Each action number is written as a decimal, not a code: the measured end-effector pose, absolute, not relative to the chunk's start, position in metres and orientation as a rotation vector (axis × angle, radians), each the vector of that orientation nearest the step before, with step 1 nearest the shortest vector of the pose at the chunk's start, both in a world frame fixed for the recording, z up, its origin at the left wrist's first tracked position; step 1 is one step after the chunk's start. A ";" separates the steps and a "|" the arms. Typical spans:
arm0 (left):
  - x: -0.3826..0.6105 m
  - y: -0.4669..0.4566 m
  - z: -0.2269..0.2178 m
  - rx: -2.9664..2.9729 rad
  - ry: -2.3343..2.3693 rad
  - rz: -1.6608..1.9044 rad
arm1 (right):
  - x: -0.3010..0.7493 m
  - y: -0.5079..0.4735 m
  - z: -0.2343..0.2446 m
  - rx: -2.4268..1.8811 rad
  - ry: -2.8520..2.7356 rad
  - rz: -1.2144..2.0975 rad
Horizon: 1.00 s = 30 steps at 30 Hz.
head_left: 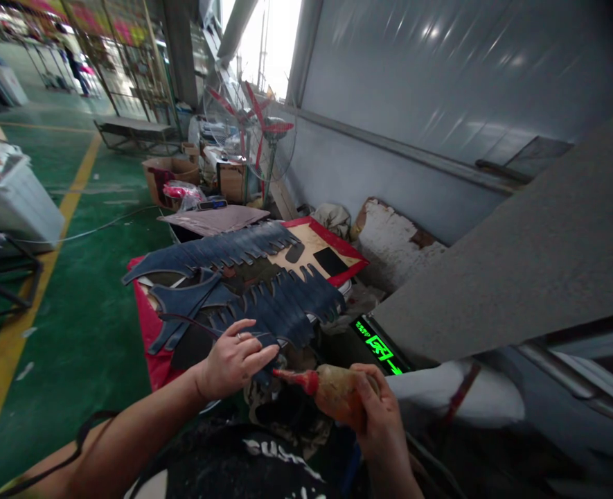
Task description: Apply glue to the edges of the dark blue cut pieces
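Observation:
My right hand (pixel 376 402) is wrapped around a yellowish squeeze bottle (pixel 337 394) with a red cap and a thin red nozzle pointing left. The nozzle tip is close to my left hand (pixel 236 357), which wears a ring. Its fingers are bent together over a small dark blue piece (pixel 263 374), mostly hidden beneath them. Just beyond, many dark blue cut pieces (pixel 285 308), leather-like, lie overlapped in a row on a red-edged board (pixel 355 267). A second overlapped row (pixel 217 253) lies farther back.
A green-lit exit sign (pixel 381 350) leans to the right of the board, near a slanted grey beam (pixel 493 256). Behind are a fan with red blades (pixel 259 128) and a cardboard box (pixel 163 177). A white bin (pixel 20 201) stands left on the green floor (pixel 93 298).

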State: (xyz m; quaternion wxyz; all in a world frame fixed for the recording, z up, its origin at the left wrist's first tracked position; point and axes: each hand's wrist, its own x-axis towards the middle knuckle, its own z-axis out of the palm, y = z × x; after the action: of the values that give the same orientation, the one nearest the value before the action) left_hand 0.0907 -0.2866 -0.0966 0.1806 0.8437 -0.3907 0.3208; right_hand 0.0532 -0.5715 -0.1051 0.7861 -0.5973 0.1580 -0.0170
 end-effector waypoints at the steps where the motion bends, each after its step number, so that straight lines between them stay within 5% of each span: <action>1: 0.091 -0.286 -0.097 2.363 -1.099 0.910 | 0.051 -0.571 -0.105 -1.291 0.317 -0.028; 11: 0.086 -0.283 -0.096 2.389 -1.113 0.971 | 0.064 -0.574 -0.112 -1.439 0.332 -0.193; 21: 0.081 -0.278 -0.104 2.419 -1.092 1.028 | 0.049 -0.565 -0.111 -1.406 0.242 -0.015; 30: 0.127 -0.268 -0.106 1.982 -0.663 0.218 | 0.072 -0.578 -0.128 -1.897 -0.200 -0.393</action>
State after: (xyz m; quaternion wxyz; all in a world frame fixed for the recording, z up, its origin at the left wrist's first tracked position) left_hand 0.1269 -0.2684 -0.1064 0.4971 0.8185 -0.2737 0.0898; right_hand 0.0718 -0.5781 -0.1277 0.5622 -0.8056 -0.0847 -0.1667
